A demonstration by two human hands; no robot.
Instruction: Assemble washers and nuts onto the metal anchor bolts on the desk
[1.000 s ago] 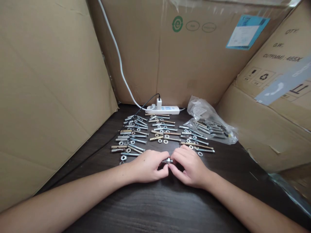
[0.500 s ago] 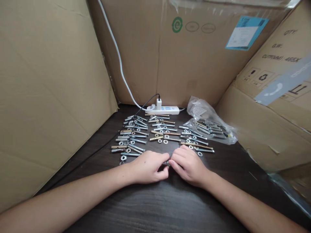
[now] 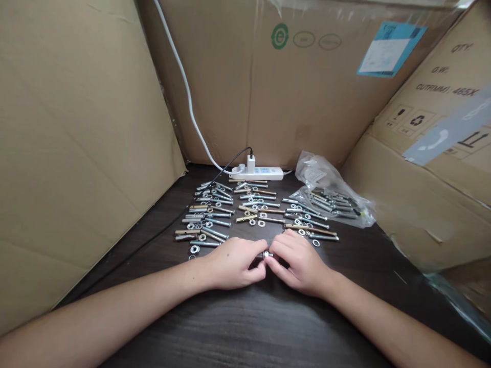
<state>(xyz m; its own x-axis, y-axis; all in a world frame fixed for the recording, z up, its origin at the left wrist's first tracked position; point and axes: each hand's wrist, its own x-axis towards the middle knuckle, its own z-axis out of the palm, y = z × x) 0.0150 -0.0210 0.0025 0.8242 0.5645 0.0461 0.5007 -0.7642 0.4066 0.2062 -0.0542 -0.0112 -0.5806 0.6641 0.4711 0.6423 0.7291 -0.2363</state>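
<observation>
My left hand (image 3: 241, 261) is closed around an expansion bolt, most of which its fingers hide. A silvery hex nut (image 3: 266, 254) shows on the bolt's end, in the gap between the two hands. The fingers of my right hand (image 3: 297, 263) are closed at that nut and the bolt's tip; their exact contact is partly hidden. Beyond my hands lie rows of loose parts: bolts (image 3: 218, 223), metal sleeves (image 3: 187, 232), nuts (image 3: 195, 249) and flat washers (image 3: 261, 223), some silver and some brassy.
A clear plastic bag (image 3: 326, 176) with more bolts lies at the back right. Behind the rows is a white power strip (image 3: 268, 174) with a plugged-in adapter. A black cable (image 3: 153, 239) crosses the dark table (image 3: 245, 327) on the left. Cardboard boxes (image 3: 299, 102) wall in three sides.
The fingers of my right hand have shifted slightly at the bolt's end, and the nut now shows more plainly. My left hand has barely moved.
</observation>
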